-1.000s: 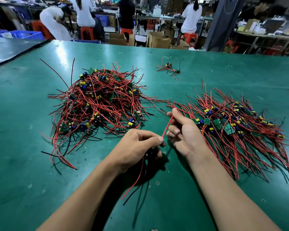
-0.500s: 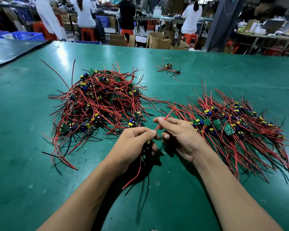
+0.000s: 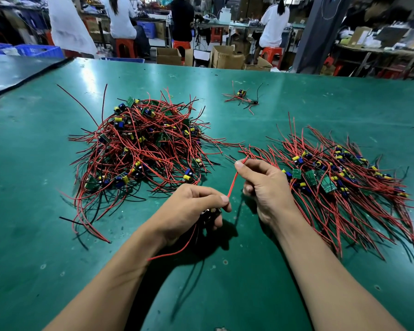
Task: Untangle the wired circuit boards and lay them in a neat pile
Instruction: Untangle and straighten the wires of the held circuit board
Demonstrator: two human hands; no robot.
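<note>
A workshop with seated people, red stools [image 3: 127, 46] and cardboard boxes [image 3: 225, 57] lies behind a wide green worktop [image 3: 296, 103]. On its left part sits a tangled heap [image 3: 144, 144] of red and black wires with small circuit boards. On the right part lies the neat pile [image 3: 332, 177], its wires fanned toward the near edge. Between the two, the left hand [image 3: 189, 206] has its grip curled round one wired board [image 3: 209, 215], mostly hidden by the fingers. The right hand [image 3: 265, 185] pinches a red wire [image 3: 234, 177] that runs straight between both hands. A small stray bundle [image 3: 243, 96] rests far back, well apart.
</note>
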